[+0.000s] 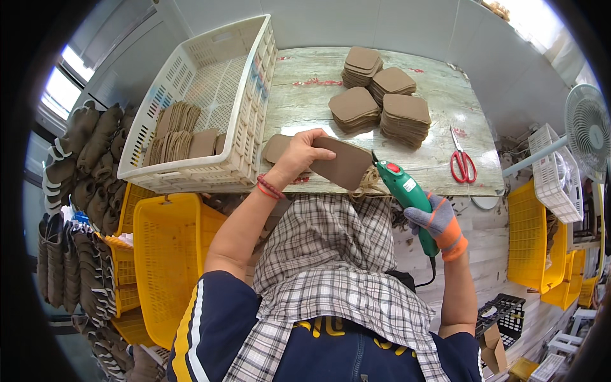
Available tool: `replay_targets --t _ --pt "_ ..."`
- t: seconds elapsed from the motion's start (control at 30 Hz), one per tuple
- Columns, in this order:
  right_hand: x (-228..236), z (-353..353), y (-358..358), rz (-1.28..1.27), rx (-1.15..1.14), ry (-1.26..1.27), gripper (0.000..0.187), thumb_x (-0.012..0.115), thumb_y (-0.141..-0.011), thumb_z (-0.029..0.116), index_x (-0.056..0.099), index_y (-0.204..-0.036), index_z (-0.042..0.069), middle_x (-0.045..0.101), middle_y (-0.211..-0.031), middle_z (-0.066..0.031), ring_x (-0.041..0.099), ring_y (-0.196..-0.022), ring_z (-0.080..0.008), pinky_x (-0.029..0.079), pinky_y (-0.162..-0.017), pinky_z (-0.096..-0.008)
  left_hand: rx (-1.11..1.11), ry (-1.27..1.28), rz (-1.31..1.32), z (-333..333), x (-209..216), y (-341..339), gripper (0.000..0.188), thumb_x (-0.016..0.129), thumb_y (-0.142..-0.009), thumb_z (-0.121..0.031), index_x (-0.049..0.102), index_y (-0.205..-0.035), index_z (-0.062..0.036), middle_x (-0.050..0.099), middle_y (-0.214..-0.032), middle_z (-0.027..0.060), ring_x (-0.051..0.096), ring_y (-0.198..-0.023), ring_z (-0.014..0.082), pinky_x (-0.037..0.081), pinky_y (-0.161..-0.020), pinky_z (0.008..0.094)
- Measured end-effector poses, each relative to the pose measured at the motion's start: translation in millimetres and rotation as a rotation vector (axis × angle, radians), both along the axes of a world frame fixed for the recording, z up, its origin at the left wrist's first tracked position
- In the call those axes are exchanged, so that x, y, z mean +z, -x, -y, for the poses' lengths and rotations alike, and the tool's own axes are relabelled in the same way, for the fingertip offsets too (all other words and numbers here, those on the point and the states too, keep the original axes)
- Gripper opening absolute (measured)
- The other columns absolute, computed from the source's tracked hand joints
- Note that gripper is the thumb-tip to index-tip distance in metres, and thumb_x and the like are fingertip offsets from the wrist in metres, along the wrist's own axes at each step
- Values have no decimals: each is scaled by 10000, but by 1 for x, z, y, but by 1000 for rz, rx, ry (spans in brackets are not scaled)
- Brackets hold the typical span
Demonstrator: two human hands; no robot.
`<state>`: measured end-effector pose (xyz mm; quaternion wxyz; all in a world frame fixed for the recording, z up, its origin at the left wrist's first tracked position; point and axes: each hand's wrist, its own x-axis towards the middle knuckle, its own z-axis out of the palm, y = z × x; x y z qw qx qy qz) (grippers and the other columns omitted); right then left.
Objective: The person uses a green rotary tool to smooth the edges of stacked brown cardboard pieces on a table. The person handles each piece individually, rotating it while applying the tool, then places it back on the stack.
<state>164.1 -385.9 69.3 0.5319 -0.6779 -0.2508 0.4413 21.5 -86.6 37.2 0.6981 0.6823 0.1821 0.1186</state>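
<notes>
Pinched in my bare left hand (301, 155) is a flat brown pad (344, 163) with rounded corners, held over the table's near edge. My right hand (438, 226), in a grey and orange glove, grips a green corded electric cutter (405, 187) with a red switch. The cutter's dark tip is right at the pad's right edge; whether it touches is too small to tell. Curly beige strips (369, 183) hang beside the pad's lower right corner. Another brown pad (277, 148) lies on the table, partly behind my left hand.
Several stacks of brown pads (406, 118) stand on the worn table (299, 95). Red-handled scissors (463, 162) lie at its right. A white crate (245, 108) with rows of pads occupies the left. Yellow baskets (167, 254) flank me, and a fan (587, 127) stands at right.
</notes>
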Motion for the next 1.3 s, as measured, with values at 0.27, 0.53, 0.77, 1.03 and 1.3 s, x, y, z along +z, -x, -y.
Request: replay_targets --t 0.27,0.53,0.77,1.03,1.3 --pt "-5 2 1 -68 95 -13 362 776 -746 202 599 -968 -22 558 -647 -16 514 -507 -78 434 -457 -224 -49 293 -7 -10 8 3 114 696 -757 -16 641 -854 -37 650 -782 15 598 -679 93 493 -654 238" --pt "-4 -3 7 -32 116 17 377 783 -739 210 603 -976 -23 561 -652 -9 513 -512 -69 428 -454 -216 -107 206 -82 -5 10 0 147 720 -732 -6 651 -860 -21 665 -799 32 612 -686 96 503 -657 240" --pt "-2 -10 12 23 119 47 385 790 -731 228 604 -956 -22 572 -664 -10 524 -527 -66 427 -464 -210 -199 107 -134 4 7 -6 138 730 -714 -2 661 -833 -12 670 -773 31 609 -669 87 497 -643 228" --pt "-3 -22 9 50 167 35 396 763 -752 236 592 -1005 -17 576 -662 -20 529 -529 -75 446 -477 -220 -316 -11 -299 13 17 -9 238 760 -671 -8 653 -883 -31 639 -756 -20 563 -679 41 447 -617 194" --pt "-15 -18 4 -19 31 -34 449 785 -742 223 587 -1054 -33 603 -786 -3 531 -624 -58 442 -550 -207 66 103 -61 -26 21 22 217 675 -763 -27 605 -968 -36 616 -904 44 588 -814 136 486 -709 247"
